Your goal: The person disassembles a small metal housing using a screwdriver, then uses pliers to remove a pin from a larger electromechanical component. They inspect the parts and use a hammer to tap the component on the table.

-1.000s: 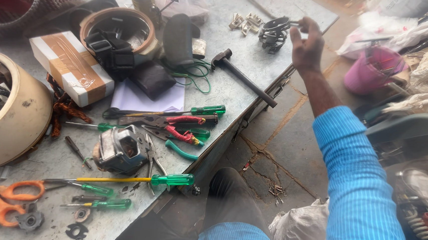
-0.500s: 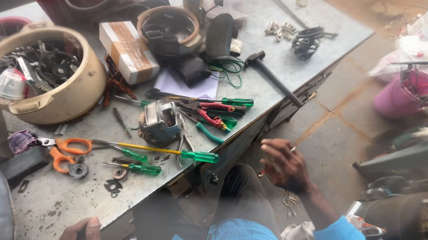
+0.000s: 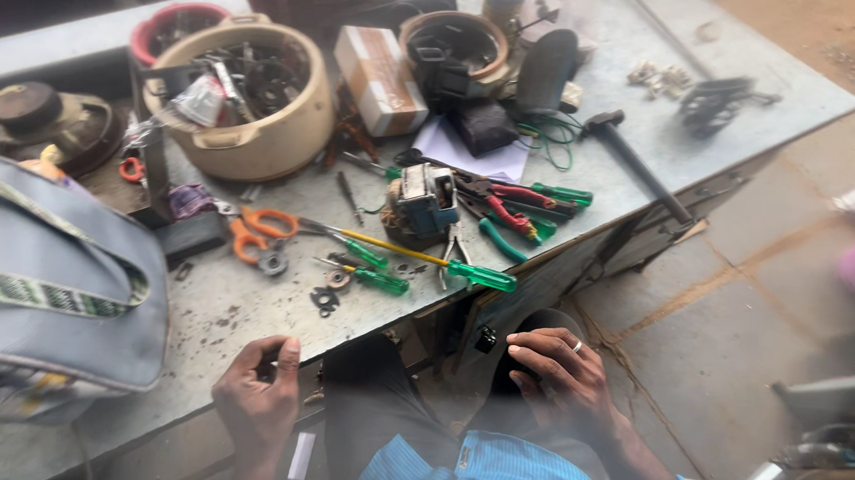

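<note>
The left hand (image 3: pixel 258 391) is seen at the lower middle of the frame, resting at the near edge of the grey workbench (image 3: pixel 242 307), its fingers curled loosely inward and closed on nothing. The right hand (image 3: pixel 557 371) is placed lower right of centre, on a dark trouser knee (image 3: pixel 531 332), with fingers spread and bent, a ring worn on one finger; nothing is held in it.

Nearest to the left hand, small dark metal washers (image 3: pixel 325 301) are scattered on the bench top. Just above them two green-handled screwdrivers (image 3: pixel 375 278) are laid, the longer one with a yellow shaft (image 3: pixel 426 258). Orange-handled scissors (image 3: pixel 262 234) lie to their left. A small transformer-like coil part (image 3: pixel 420 201) is set at the centre, beside red and green-handled pliers (image 3: pixel 515 204). A cream round pot (image 3: pixel 247 97) full of metal parts is found at the upper left, a cardboard box (image 3: pixel 381 78) next to it. A hammer (image 3: pixel 634 156) lies toward the upper right. A grey bag (image 3: pixel 43 288) fills the left edge.
</note>
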